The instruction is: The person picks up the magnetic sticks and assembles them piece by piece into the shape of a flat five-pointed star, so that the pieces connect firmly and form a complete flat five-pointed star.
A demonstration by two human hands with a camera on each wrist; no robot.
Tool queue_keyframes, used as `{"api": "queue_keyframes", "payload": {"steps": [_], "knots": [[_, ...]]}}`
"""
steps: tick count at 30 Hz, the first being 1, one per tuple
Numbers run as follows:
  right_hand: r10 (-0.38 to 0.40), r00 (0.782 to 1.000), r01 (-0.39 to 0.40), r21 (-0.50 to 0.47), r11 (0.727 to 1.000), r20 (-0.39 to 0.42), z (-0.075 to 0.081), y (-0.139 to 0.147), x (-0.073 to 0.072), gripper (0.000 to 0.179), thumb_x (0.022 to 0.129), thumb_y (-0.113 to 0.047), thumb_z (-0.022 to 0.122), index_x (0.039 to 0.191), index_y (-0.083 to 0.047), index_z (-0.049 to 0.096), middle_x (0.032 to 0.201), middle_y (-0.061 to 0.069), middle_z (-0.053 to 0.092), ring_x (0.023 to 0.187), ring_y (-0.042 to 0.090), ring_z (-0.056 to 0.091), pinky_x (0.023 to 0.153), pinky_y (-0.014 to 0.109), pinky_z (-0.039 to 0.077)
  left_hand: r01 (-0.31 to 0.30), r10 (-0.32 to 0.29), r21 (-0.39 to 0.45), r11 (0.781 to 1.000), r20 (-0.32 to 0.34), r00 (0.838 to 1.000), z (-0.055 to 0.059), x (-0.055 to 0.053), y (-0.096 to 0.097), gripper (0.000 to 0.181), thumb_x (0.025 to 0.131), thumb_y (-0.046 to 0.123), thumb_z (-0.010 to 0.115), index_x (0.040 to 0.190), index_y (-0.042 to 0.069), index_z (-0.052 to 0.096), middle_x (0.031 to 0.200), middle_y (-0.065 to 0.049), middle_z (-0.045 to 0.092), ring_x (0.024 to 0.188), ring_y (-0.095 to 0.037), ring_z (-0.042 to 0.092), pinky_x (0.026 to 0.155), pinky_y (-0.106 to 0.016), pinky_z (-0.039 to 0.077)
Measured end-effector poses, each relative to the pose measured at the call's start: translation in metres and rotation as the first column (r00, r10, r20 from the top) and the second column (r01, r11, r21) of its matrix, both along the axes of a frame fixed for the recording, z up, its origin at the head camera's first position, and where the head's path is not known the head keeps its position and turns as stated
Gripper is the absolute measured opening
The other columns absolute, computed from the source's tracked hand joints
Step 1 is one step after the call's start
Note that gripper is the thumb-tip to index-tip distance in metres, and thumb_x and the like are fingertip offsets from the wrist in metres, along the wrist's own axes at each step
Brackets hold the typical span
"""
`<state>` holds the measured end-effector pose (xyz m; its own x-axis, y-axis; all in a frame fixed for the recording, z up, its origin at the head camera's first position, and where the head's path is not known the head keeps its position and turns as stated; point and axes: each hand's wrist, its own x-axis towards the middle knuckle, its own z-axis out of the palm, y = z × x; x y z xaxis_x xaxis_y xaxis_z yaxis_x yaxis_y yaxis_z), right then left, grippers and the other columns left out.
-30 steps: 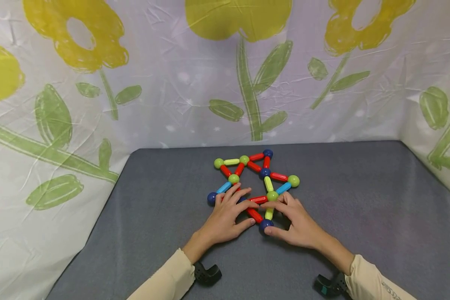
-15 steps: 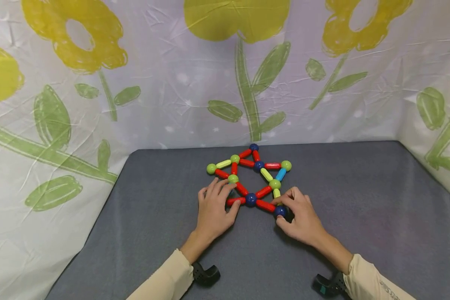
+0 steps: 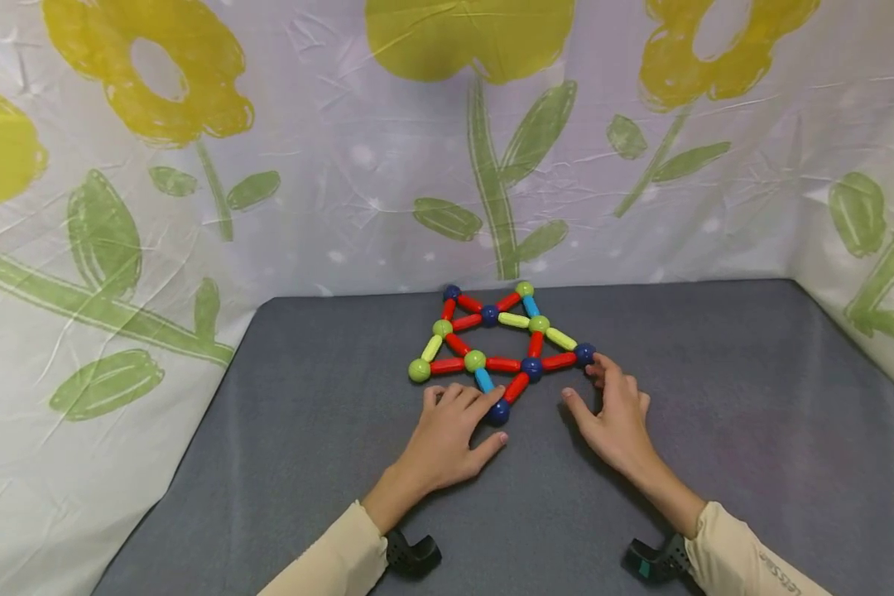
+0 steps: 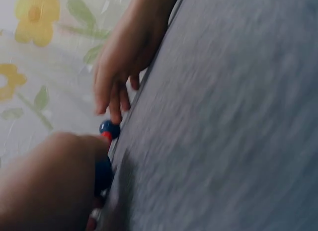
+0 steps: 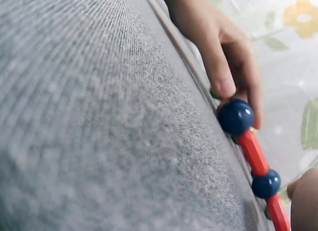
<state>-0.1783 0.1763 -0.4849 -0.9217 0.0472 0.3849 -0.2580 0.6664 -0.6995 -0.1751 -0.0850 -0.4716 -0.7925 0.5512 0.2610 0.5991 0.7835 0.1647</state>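
On the table, in the head view, lies a flat five-pointed star of magnetic rods and balls (image 3: 502, 364), its rods red, yellow-green and light blue, its balls green and dark blue. My left hand (image 3: 443, 443) is at its near side, the index fingertip at the nearest dark blue ball (image 3: 498, 413) and the thumb spread away from it. The right hand (image 3: 620, 418) has its index fingertip at the dark blue ball (image 3: 584, 354) on the right point; its thumb stands apart. Close up in the right wrist view, a dark blue ball (image 5: 236, 116) sits near the left hand's thumb (image 5: 224, 84).
A grey cloth-covered table (image 3: 305, 463) reaches back to a pale curtain (image 3: 328, 182) printed with yellow flowers. The star's far balls lie near the table's back edge. Black wrist bands (image 3: 413, 555) show below both cream sleeves (image 3: 335, 546).
The star has turned counterclockwise on the table, its near point swinging right and then up to the right side. The right hand followed it and spread its thumb; the left is now by another point.
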Motion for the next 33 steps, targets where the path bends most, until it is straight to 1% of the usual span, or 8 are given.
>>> {"api": "queue_keyframes", "payload": {"steps": [4, 7, 9, 11, 15, 19, 27, 33], "knots": [[0.025, 0.997, -0.029, 0.059, 0.998, 0.069, 0.001, 0.000, 0.001, 0.075, 0.097, -0.040, 0.065, 0.151, 0.004, 0.038, 0.144, 0.026, 0.054, 0.129, 0.042, 0.043, 0.098, 0.059, 0.019, 0.178, -0.178, 0.003, 0.984, 0.050, 0.983, 0.002, 0.007, 0.006, 0.070, 0.099, 0.051, 0.059, 0.160, 0.026, 0.034, 0.139, 0.008, 0.062, 0.121, -0.015, 0.052, 0.103, -0.049, 0.036], [0.054, 0.995, -0.062, 0.094, 0.994, 0.090, 0.000, 0.001, 0.000, 0.078, 0.098, -0.046, 0.062, 0.153, 0.003, 0.036, 0.149, 0.026, 0.051, 0.135, 0.044, 0.041, 0.104, 0.063, 0.017, 0.228, -0.227, 0.098, 0.969, -0.016, 0.974, 0.003, 0.008, 0.008, 0.061, 0.098, 0.045, 0.062, 0.154, 0.027, 0.045, 0.132, 0.010, 0.065, 0.121, -0.013, 0.053, 0.102, -0.048, 0.036], [0.086, 0.991, -0.097, 0.118, 0.988, 0.099, 0.000, 0.000, 0.000, 0.082, 0.097, -0.049, 0.063, 0.155, 0.002, 0.034, 0.153, 0.025, 0.047, 0.138, 0.044, 0.040, 0.106, 0.064, 0.017, 0.168, -0.151, 0.198, 0.966, -0.097, 0.984, 0.003, 0.005, 0.006, 0.051, 0.097, 0.040, 0.065, 0.145, 0.026, 0.056, 0.130, 0.007, 0.066, 0.122, -0.016, 0.054, 0.100, -0.050, 0.035], [0.123, 0.986, -0.139, 0.150, 0.979, 0.112, 0.000, 0.000, -0.001, 0.090, 0.093, -0.053, 0.066, 0.157, 0.001, 0.031, 0.157, 0.024, 0.041, 0.143, 0.043, 0.037, 0.107, 0.063, 0.018, 0.036, 0.002, 0.296, 0.955, -0.126, 0.992, 0.002, -0.001, 0.002, 0.046, 0.095, 0.037, 0.067, 0.139, 0.023, 0.062, 0.136, 0.000, 0.064, 0.132, -0.024, 0.051, 0.100, -0.053, 0.032], [0.172, 0.975, -0.204, 0.248, 0.947, 0.143, 0.000, -0.002, 0.001, 0.112, 0.082, -0.065, 0.073, 0.160, -0.001, 0.025, 0.163, 0.023, 0.033, 0.149, 0.042, 0.031, 0.109, 0.063, 0.020, -0.243, 0.247, 0.330, 0.912, 0.031, 0.969, -0.005, -0.012, -0.010, 0.058, 0.094, 0.043, 0.066, 0.145, 0.018, 0.056, 0.159, -0.009, 0.043, 0.153, -0.040, 0.028, 0.107, -0.064, 0.024], [0.172, 0.976, -0.202, 0.270, 0.942, 0.132, 0.000, -0.002, 0.002, 0.113, 0.079, -0.065, 0.076, 0.159, -0.001, 0.027, 0.163, 0.022, 0.034, 0.149, 0.041, 0.032, 0.109, 0.063, 0.020, -0.313, 0.279, 0.275, 0.909, 0.156, 0.947, -0.009, -0.016, -0.017, 0.065, 0.094, 0.052, 0.063, 0.149, 0.020, 0.052, 0.167, -0.009, 0.031, 0.156, -0.044, 0.014, 0.111, -0.069, 0.018], [0.163, 0.986, -0.164, 0.090, 0.982, 0.023, 0.001, 0.000, 0.003, 0.063, 0.091, -0.018, 0.069, 0.147, -0.001, 0.047, 0.146, 0.023, 0.054, 0.130, 0.038, 0.045, 0.099, 0.057, 0.021, -0.202, 0.211, 0.314, 0.928, 0.006, 0.977, -0.002, -0.014, -0.015, 0.043, 0.095, 0.057, 0.060, 0.122, 0.026, 0.072, 0.123, -0.004, 0.058, 0.131, -0.031, 0.042, 0.106, -0.064, 0.018], [0.068, 0.994, -0.067, 0.025, 0.997, -0.080, -0.001, 0.001, 0.001, 0.042, 0.096, -0.004, 0.060, 0.137, 0.000, 0.058, 0.144, 0.026, 0.054, 0.128, 0.044, 0.041, 0.094, 0.058, 0.020, 0.076, -0.052, 0.224, 0.972, -0.113, 0.992, 0.007, -0.006, -0.009, 0.027, 0.095, 0.046, 0.066, 0.111, 0.028, 0.078, 0.101, 0.007, 0.064, 0.107, -0.016, 0.054, 0.110, -0.061, 0.023]]}}
